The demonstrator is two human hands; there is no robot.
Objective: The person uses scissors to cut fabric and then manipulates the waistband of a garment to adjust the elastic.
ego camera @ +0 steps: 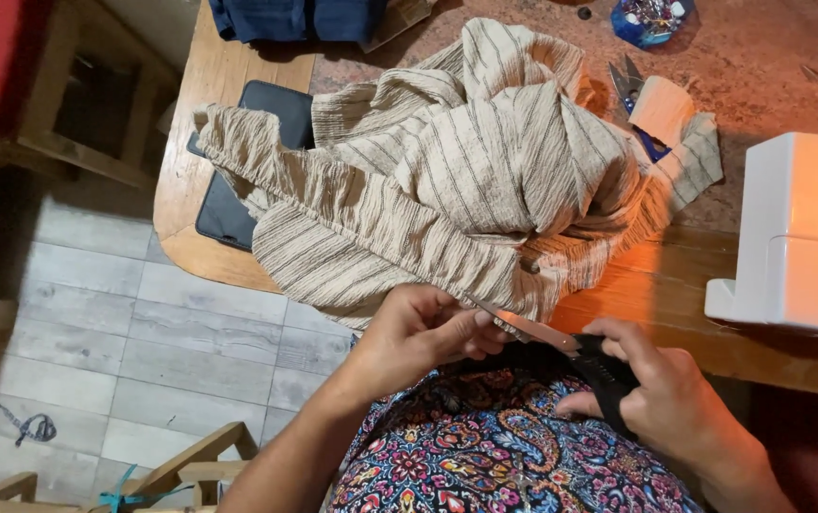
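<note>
Pinching the lower edge of a beige striped fabric (447, 180), the person's left hand (418, 332) has its fingers (471, 328) closed tight on the hem right where the cloth spills off the front of the wooden desk (675, 285). The right hand (661, 389) is wrapped around the black handles of a pair of scissors (561, 347), fingers through and clamped on them, blades pointing toward that pinched edge and nearly touching it. Most of the fabric sits bunched in a big heap on the desk, part of it draped over a dark tablet (238, 171) at the left corner. Looks like a light, crinkly woven cloth, very floppy, so it probably slumps and shifts unless held taut; gripping just beside the cut line, like the left hand does, seems the sensible spot. A white sewing machine (798, 237) stands at the right, small thread snips (626, 85) and a cream thread spool (661, 109) lie behind the heap, and a blue pin dish (651, 19) sits at the far edge.
</note>
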